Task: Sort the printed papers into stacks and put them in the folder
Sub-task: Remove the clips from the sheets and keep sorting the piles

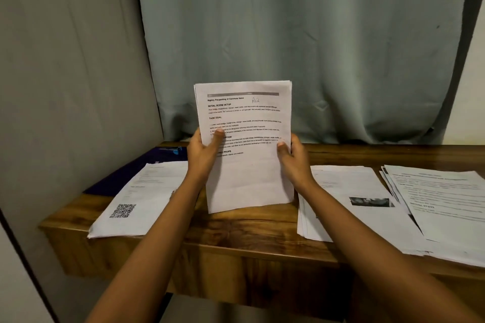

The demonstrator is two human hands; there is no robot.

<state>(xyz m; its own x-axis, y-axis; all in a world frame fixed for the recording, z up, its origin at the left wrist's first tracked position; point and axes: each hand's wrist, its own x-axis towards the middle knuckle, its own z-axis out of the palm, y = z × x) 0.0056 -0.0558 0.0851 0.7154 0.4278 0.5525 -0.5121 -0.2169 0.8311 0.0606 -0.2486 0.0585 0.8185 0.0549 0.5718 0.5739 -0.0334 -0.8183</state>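
Held sheaf (246, 144): several printed sheets stood upright between the forearms. The lower edge appears to rest on the worktop (236, 233), and the top page is marked "A2" by hand.
Left grip (203, 151): clamped on the sheaf's left edge, thumb across the printed face.
Right grip (294, 158): clamped on the sheaf's right edge, thumb on the front.
Stacks laid down: a QR-code stack (139, 199) lies to the left and a photo-page stack (349, 204) to the right. A fanned stack (441, 204) overlaps the photo-page stack at the far right.
Folder (126, 176): a dark blue flat item at the left rear, probably the folder, with no papers seen inside it.
Progress: sorting looks well advanced, with three stacks down and the sheaf apparently being squared. Filing has not begun.
Obstruction: the QR-code stack partly covers the folder and would likely need shifting before the folder can open.
Surroundings: a small blue object (172, 150), too small to identify, lies at the rear left. A grey-green curtain (288, 34) hangs behind.
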